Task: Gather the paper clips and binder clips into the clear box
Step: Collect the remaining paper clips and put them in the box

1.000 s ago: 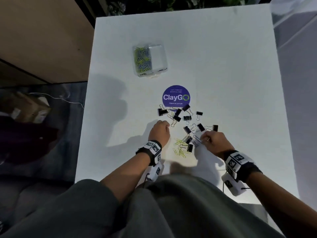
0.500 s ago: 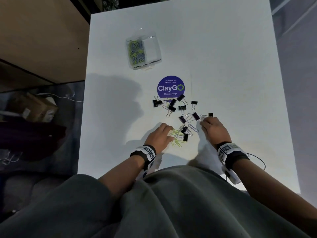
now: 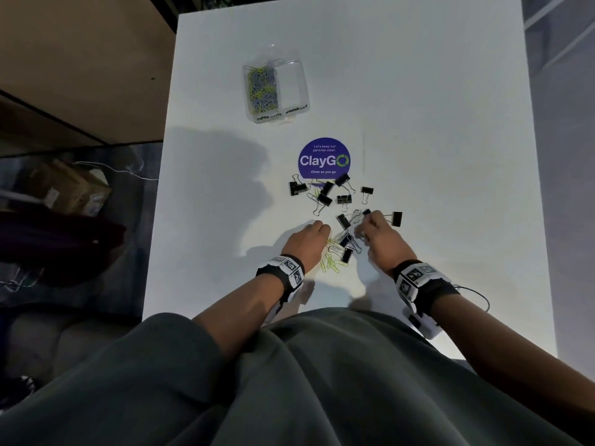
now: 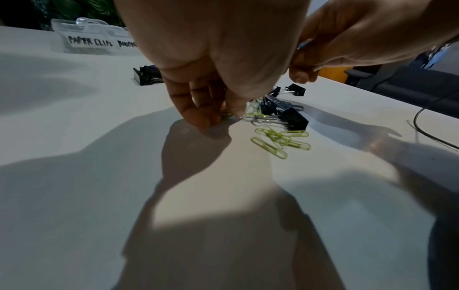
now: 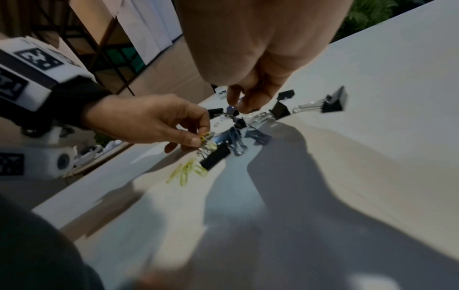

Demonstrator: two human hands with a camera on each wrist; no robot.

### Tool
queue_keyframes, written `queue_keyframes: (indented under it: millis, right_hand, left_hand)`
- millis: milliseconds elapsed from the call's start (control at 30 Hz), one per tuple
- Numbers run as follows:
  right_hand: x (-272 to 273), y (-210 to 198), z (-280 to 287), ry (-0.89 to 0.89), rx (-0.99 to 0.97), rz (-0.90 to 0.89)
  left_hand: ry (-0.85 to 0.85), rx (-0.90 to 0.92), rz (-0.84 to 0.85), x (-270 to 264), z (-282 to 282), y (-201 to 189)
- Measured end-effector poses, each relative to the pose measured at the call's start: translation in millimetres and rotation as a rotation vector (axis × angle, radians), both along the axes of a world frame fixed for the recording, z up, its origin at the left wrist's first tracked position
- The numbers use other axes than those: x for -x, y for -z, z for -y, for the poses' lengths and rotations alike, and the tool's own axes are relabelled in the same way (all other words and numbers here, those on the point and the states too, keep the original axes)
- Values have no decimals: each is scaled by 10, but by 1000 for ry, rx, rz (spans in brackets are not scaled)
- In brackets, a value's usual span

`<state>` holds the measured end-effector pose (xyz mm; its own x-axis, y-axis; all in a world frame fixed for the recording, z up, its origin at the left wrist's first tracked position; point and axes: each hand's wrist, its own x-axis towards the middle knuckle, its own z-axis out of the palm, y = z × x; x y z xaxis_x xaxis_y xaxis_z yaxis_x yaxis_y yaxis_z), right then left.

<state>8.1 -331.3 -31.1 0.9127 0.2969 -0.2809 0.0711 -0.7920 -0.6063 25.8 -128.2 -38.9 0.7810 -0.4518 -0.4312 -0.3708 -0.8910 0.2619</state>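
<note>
Nearest, loose yellow clips [image 3: 331, 264] unpicked on the bench [image 3: 434, 123]. Left hand [image 3: 306, 243] pinching one yellow clip; right hand [image 3: 380, 239] pinching a blue one. Beyond, binder clips [image 3: 325, 197] scattered. Farthest, box [image 3: 275, 86] half filled.

One clear box [image 3: 275, 86], two hands [image 3: 307, 241].

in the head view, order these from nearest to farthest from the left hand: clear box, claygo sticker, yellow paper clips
1. Yellow paper clips: on the table right beside the left hand.
2. ClayGo sticker: mid-table, beyond the binder clips.
3. Clear box: farthest, toward the table's far end.
</note>
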Motion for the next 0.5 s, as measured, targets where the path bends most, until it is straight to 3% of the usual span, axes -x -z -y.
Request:
queue_keyframes:
  millis: [200, 500]
  right_hand:
    - [-215, -22, -302, -155, -76, -38]
    - [-254, 44, -321, -266, 228, 10]
  left_hand:
    - [-134, 73, 1, 9, -173, -60]
    - [-341, 236, -141, 8, -410, -88]
